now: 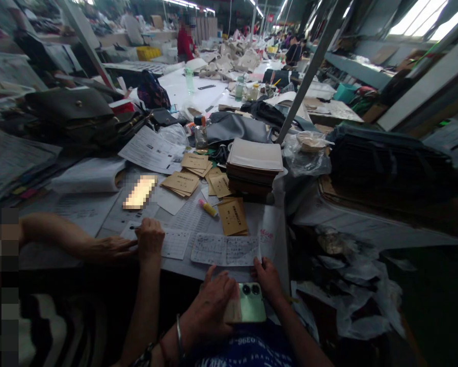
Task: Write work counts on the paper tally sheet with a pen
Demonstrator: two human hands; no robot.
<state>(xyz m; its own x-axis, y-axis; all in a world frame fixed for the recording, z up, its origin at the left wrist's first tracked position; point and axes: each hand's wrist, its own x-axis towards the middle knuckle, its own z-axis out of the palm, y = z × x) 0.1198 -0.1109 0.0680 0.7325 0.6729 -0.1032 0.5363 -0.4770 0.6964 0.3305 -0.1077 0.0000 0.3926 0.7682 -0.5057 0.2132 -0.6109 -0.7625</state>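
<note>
An open notebook (225, 250) with handwritten pages lies at the front edge of the table. My right hand (269, 280) pinches its lower right corner, beside a curled white sheet (267, 232) with red writing. Just below the notebook, my left hand (215, 298) wears a bracelet and has its fingers spread, some against the left end of a light green phone (253, 303). That phone rests on my lap with its camera side up. To the left, a co-worker's hand (150, 239) is over a printed form (173, 243), holding a pen; their other hand (110, 250) lies flat.
Brown paper envelopes (232, 216), a yellow glue stick (208, 207) and a stack of covered boards (253, 158) sit behind the notebook. Papers (152, 150) and bags (72, 112) crowd the left. A metal post (308, 71) rises at the right. Plastic bags (351, 285) lie lower right.
</note>
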